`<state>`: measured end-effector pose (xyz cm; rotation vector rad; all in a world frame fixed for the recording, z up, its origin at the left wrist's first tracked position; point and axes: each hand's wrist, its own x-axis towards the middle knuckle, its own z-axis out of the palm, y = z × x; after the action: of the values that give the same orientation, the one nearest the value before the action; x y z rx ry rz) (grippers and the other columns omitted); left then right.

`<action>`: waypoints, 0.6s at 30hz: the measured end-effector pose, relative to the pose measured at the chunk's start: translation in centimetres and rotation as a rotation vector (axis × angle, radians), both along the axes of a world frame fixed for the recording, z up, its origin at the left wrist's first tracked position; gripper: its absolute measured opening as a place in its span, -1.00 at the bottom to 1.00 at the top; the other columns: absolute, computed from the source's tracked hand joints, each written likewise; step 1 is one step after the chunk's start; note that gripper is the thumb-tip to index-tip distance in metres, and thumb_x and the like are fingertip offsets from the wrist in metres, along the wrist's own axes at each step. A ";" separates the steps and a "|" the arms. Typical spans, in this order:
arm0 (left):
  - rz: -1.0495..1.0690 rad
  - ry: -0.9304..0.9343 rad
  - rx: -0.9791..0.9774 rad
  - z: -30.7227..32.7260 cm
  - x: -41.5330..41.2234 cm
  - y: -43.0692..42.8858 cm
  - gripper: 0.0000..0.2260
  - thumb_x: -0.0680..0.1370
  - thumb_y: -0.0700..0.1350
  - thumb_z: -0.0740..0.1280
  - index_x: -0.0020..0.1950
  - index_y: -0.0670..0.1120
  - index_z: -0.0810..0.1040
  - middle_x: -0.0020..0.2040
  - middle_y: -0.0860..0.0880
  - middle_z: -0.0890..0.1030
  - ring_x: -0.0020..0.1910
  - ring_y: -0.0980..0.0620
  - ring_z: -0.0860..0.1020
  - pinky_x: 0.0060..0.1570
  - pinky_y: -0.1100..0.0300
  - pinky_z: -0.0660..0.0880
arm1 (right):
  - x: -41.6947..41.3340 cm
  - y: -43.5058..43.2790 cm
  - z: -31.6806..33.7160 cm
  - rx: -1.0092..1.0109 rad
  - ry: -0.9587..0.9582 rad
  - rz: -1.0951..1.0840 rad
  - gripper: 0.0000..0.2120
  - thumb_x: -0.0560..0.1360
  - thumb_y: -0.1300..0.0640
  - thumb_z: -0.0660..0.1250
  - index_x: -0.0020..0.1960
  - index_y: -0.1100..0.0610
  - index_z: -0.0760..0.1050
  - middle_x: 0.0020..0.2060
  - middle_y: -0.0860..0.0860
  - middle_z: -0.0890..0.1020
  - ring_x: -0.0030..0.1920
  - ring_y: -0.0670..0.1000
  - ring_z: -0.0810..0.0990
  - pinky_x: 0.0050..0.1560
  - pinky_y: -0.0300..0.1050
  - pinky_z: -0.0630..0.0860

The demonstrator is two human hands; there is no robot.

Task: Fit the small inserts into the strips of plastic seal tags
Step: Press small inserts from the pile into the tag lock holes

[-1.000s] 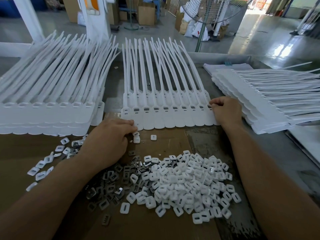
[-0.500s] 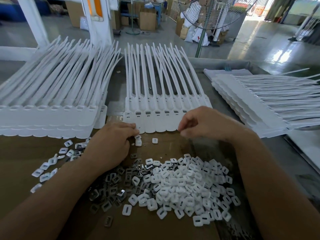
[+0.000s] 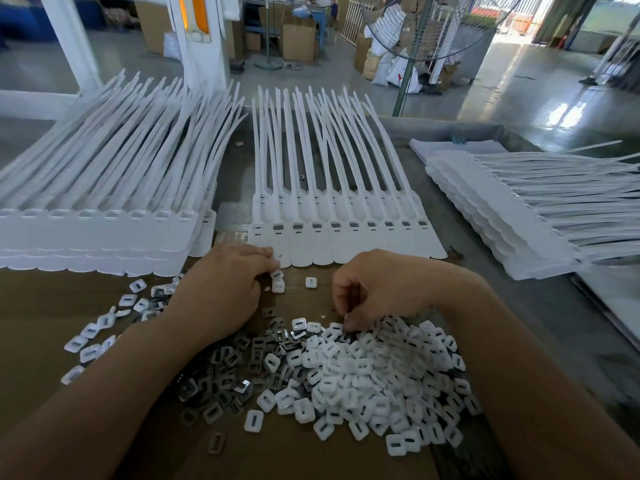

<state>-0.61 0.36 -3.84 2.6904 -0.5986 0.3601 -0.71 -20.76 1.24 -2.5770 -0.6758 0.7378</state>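
Observation:
One strip of white seal tags point(image 3: 346, 244) lies flat in the middle, its tails pointing away from me and dark slots showing in most heads. My left hand point(image 3: 225, 289) rests at the strip's near-left corner, curled fingertips holding the first tab, with a few white inserts point(image 3: 277, 284) right beside it. Just below the strip, my right hand point(image 3: 377, 289) reaches down with curled fingers and pinches an insert at the top edge of the big pile of white inserts point(image 3: 374, 375). Dark metal clips point(image 3: 235, 368) lie mixed into the pile's left side.
A tall stack of tag strips point(image 3: 97, 237) fills the left side and another stack point(image 3: 502, 220) lies at the right. Loose inserts point(image 3: 90, 341) are scattered on the brown cardboard point(image 3: 34, 306). A standing fan point(image 3: 408, 74) is beyond the table's far edge.
My right hand left the strip's right end and came back and down to the insert pile, closing its fingers there. My left hand stayed at the strip's near-left corner.

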 end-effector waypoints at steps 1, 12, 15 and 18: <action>0.000 0.001 -0.002 0.0 0.0 0.0 -0.61 0.46 -0.32 0.20 0.22 -0.02 0.54 0.29 0.09 0.47 0.27 0.13 0.37 0.12 0.44 0.05 | 0.0 0.0 -0.1 0.015 0.004 -0.007 -0.85 0.37 0.08 0.47 -0.24 -0.08 0.49 -0.26 -0.17 0.55 -0.28 -0.26 0.49 -0.19 -0.32 0.47; -0.021 0.010 0.000 0.2 0.3 -0.2 -0.59 0.45 -0.30 0.20 0.23 0.00 0.52 0.30 0.09 0.46 0.28 0.15 0.36 0.09 0.50 0.02 | 1.4 -0.3 -1.0 0.266 0.001 -0.327 -0.80 0.45 0.25 0.37 -0.24 -0.03 0.55 -0.36 -0.10 0.65 -0.34 -0.20 0.61 -0.35 -0.42 0.42; -0.034 0.009 0.011 0.3 0.3 -0.3 -0.59 0.45 -0.29 0.20 0.25 0.01 0.51 0.31 0.09 0.45 0.28 0.18 0.36 0.05 0.57 -0.05 | 1.7 0.0 -1.3 0.249 -0.063 -0.384 -0.81 0.45 0.24 0.35 -0.24 -0.02 0.53 -0.31 -0.02 0.66 -0.36 -0.21 0.58 -0.29 -0.34 0.41; -0.048 0.004 0.010 0.4 0.3 -0.4 -0.59 0.45 -0.29 0.20 0.26 0.00 0.49 0.32 0.08 0.44 0.29 0.18 0.36 0.05 0.56 -0.07 | 2.0 0.5 -1.2 0.275 -0.146 -0.439 -0.79 0.47 0.25 0.31 -0.25 -0.03 0.49 -0.34 -0.08 0.60 -0.37 -0.21 0.54 -0.30 -0.34 0.41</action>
<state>-0.35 0.00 -3.48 2.6804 -0.6637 0.3399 1.33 -20.26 0.06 -2.4108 -0.2128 0.2943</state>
